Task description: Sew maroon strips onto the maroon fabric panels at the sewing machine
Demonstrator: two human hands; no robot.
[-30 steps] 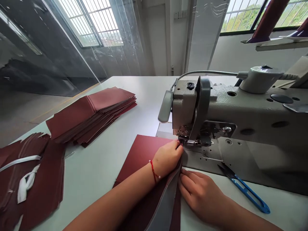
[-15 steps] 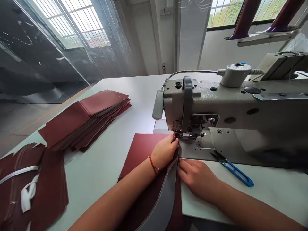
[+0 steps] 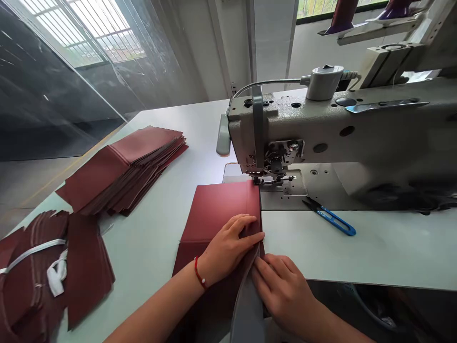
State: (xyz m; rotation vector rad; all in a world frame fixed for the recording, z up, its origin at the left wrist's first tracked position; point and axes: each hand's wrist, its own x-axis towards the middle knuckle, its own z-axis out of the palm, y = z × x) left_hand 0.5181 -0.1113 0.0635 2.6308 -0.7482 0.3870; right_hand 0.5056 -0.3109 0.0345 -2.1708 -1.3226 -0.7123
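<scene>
A maroon leather-like panel (image 3: 221, 205) lies on the table, its far right corner at the presser foot (image 3: 256, 181) of the sewing machine (image 3: 300, 128). My left hand (image 3: 228, 245) rests on the panel near its right edge, thumb and forefinger stretched out and apart. Closer to me, my right hand (image 3: 282, 283) pinches the panel's edge, where a strip with a grey underside (image 3: 246, 305) folds up and hangs toward me. The right fingertips are partly hidden by the material.
Blue-handled thread snips (image 3: 335, 220) lie right of the panel, beside the machine bed. A stack of maroon panels (image 3: 124, 166) stands at the left. Nearer, maroon pieces (image 3: 85, 271) lie by a bundle tied with a white band (image 3: 39, 247). The table's front edge (image 3: 374, 284) is close on the right.
Both hands have drawn back toward me along the panel's edge, away from the presser foot. The left fingers have spread. The view has shifted, and more of the panel's top shows.
</scene>
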